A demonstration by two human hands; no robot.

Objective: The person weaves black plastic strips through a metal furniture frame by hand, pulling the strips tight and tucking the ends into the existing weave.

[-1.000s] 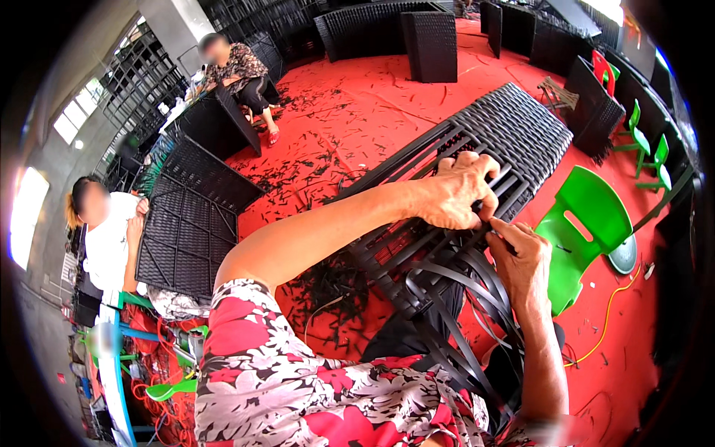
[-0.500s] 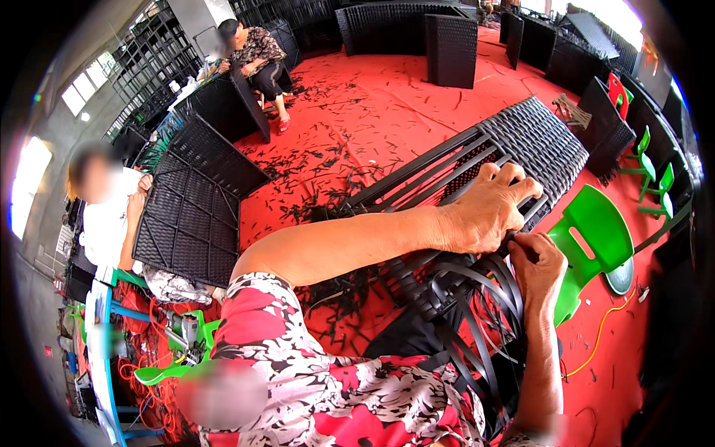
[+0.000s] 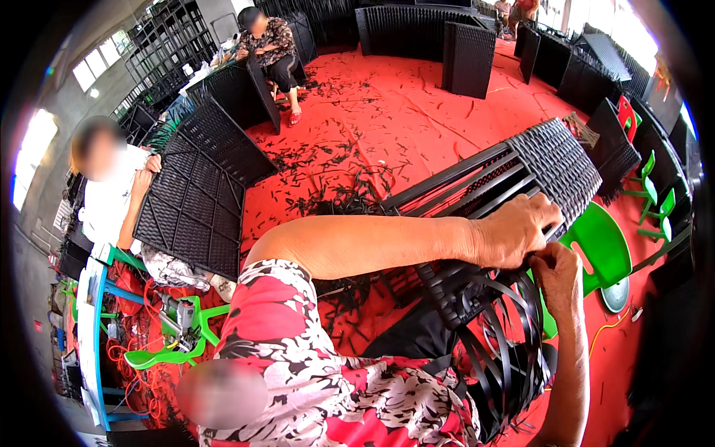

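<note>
Across my lap lies a black wicker furniture panel, tightly woven at its far right end and with bare bars along its middle. My left hand reaches across it with curled fingers at the panel's near edge; what they grip is hidden beneath them. Just beside it, my right hand pinches at a flat black strip by that edge. Long loose black strips loop down from the frame between my right forearm and lap. Both hands nearly touch.
Black offcuts litter the red floor covering. A green chair stands right of my hands. At left, a person in white holds a woven panel; another person sits farther back. A tool rests on another green chair.
My left hand's spread fingers have curled in, and both hands have moved slightly right and down in the picture. The hanging strips have swung into wider loops. The whole view has shifted somewhat.
</note>
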